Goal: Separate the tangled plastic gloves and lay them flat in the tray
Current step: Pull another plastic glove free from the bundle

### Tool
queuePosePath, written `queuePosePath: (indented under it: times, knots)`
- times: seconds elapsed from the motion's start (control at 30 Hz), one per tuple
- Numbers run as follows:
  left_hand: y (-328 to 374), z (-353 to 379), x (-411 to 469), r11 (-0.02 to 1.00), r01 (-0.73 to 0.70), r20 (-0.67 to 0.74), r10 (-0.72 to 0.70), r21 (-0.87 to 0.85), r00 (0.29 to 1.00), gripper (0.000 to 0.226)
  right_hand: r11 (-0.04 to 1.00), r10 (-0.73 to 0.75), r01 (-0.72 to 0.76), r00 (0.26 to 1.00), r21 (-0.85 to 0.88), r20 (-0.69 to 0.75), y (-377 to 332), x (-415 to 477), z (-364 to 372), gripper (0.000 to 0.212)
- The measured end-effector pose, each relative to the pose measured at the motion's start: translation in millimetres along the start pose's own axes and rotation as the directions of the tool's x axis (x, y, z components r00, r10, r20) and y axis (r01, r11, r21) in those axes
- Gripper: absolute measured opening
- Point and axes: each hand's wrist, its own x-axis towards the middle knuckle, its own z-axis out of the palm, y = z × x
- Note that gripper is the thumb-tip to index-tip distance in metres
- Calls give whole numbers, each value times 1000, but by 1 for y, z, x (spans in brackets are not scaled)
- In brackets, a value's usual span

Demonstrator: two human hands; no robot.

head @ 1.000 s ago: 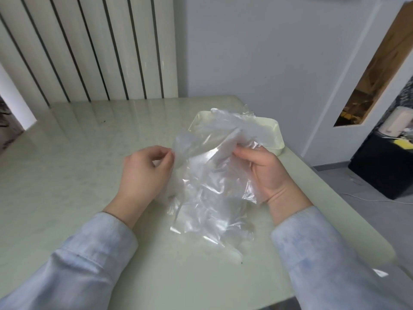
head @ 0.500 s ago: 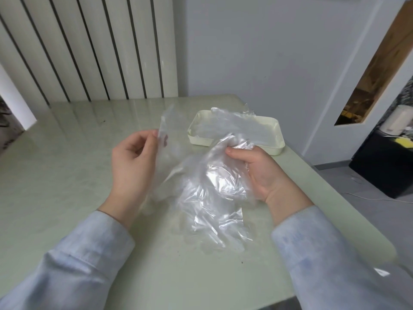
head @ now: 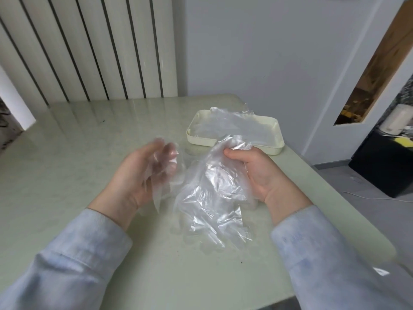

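My right hand [head: 257, 171] grips a crumpled bunch of clear plastic gloves [head: 214, 193] at its top; the bunch hangs down onto the table. My left hand [head: 138, 175] is to its left, fingers blurred by motion, and a single clear glove [head: 163, 175] hangs from those fingers, apart from the bunch. At the back right stands the cream tray [head: 232, 143], with clear gloves [head: 234, 126] lying inside it.
The pale green table [head: 67, 164] runs to a slatted white wall at the back. Its right edge is close beside my right sleeve, with floor, a cable and a black cabinet [head: 384, 162] beyond.
My left hand has pulled one glove out of the bunch, away from my right hand's bunch. My right hand has kept its hold and its place; the bunch has sunk lower.
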Motion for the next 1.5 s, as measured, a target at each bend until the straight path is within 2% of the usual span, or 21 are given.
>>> queuePosePath:
  times: [0.1,0.23,0.3,0.37,0.4,0.5,0.53,0.57,0.6,0.67,0.8,0.83,0.93,0.97,1.03,1.1,1.23,1.3,1.37,1.43,1.5]
  knots:
    - [-1,10,-5,994,-105,-65,103,-38,993,24,1000,-1,1,1000,4,2,0,1,-1,15]
    - [7,14,-15,960,-161,98,188,-231,977,30,998,2,-6,997,-57,-74,0,2,-3,19]
    - [10,7,-20,955,-48,271,131,-293,954,32,994,13,-30,989,-109,-148,4,6,-4,25]
    - [9,6,-27,968,156,496,-39,-197,868,36,991,35,-57,983,-122,-180,8,11,-4,28]
    - [5,8,-31,968,225,557,-129,-108,821,39,990,67,-87,982,-109,-174,9,10,-3,29]
    - [-8,12,-29,975,177,533,-223,137,816,46,990,94,-102,991,-92,-92,10,10,-6,15]
    - [-13,14,-26,958,213,508,-282,191,814,46,993,84,-89,994,-79,-67,10,9,-5,17]
    - [-16,16,-25,959,187,447,-265,212,854,44,996,74,-77,996,-54,-50,9,8,-4,15]
    - [-18,20,-24,973,144,380,-204,180,902,41,996,77,-78,997,-40,-25,7,6,-1,12]
    - [-19,27,-22,993,108,299,-115,39,947,36,994,109,-109,994,-5,-12,6,5,4,40]
    - [-22,30,-18,994,103,243,-105,21,964,42,985,171,-173,984,-27,-55,5,5,4,64]
    - [-22,29,-16,993,117,233,-119,19,965,42,983,183,-184,981,-19,-58,5,5,3,64]
    - [-22,27,-13,989,149,147,-149,10,978,28,979,199,-197,979,49,-48,1,6,0,47]
    - [-22,27,-14,988,154,109,-155,17,982,24,981,192,-190,980,43,-45,0,6,-1,54]
    - [-21,27,-16,987,142,60,-147,77,987,34,980,196,-197,980,-28,-36,-2,6,-1,93]
    - [-20,28,-20,978,151,76,-163,144,984,32,980,169,-170,985,-106,-26,-1,6,1,105]
    - [-22,27,-21,959,171,95,-196,227,976,33,974,99,-107,994,-198,-49,-3,-2,4,96]
    - [-23,29,-21,953,145,89,-175,267,981,40,977,56,-71,995,-201,-80,-1,-2,2,75]
    - [-24,28,-20,946,136,98,-172,293,980,38,991,51,-59,996,-122,-70,2,-2,2,51]
    - [-23,27,-19,949,157,141,-201,273,969,38,996,51,-55,997,-67,-61,4,0,0,38]
    - [-24,26,-18,941,100,134,-150,322,979,38,992,19,-34,992,-121,-124,3,1,0,28]
